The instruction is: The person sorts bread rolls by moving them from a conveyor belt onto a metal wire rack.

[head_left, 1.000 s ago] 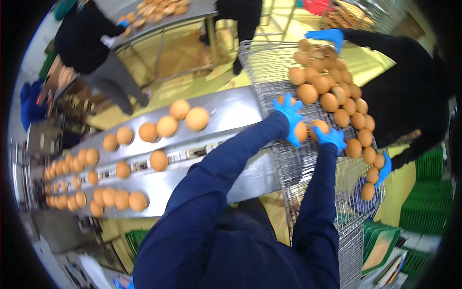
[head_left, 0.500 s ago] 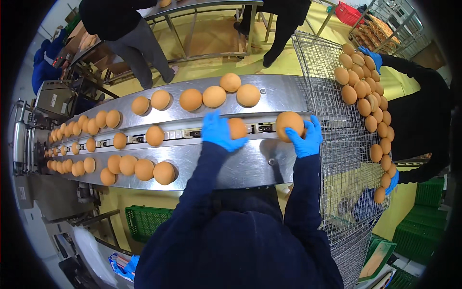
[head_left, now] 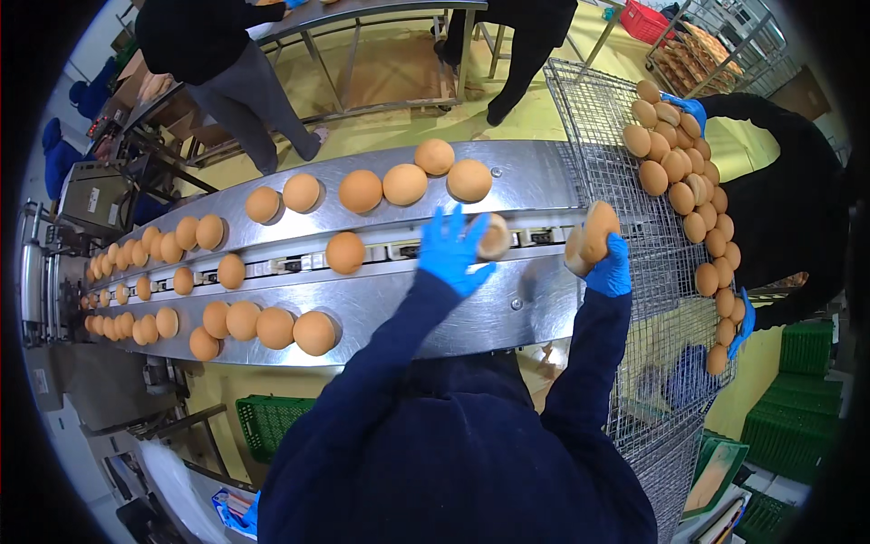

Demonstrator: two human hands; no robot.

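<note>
My left hand (head_left: pixel 451 256), in a blue glove, hovers over the conveyor channel with its fingers spread. Just right of its thumb and fingertips a round bun (head_left: pixel 494 238) tips up, its pale side partly showing; whether they touch I cannot tell. At the conveyor's right end my right hand (head_left: pixel 613 270) is closed around a golden-brown bun (head_left: pixel 601 229). A second, paler bun (head_left: pixel 575 254) is pressed against it on the left, apparently in the same grip. Left of my left hand another bun (head_left: pixel 345 253) rides in the channel.
More buns line the steel ledges (head_left: pixel 535 172) on both sides of the channel. To the right, a wire rack (head_left: pixel 625 335) carries a heap of buns (head_left: pixel 675 165), with a co-worker's gloved hands at its far edge. A green crate (head_left: pixel 267 426) is below the conveyor.
My right hand has moved right with its bun, now turned on edge. My left hand has shifted right and spread its fingers beside its bun. Channel buns have advanced to the right.
</note>
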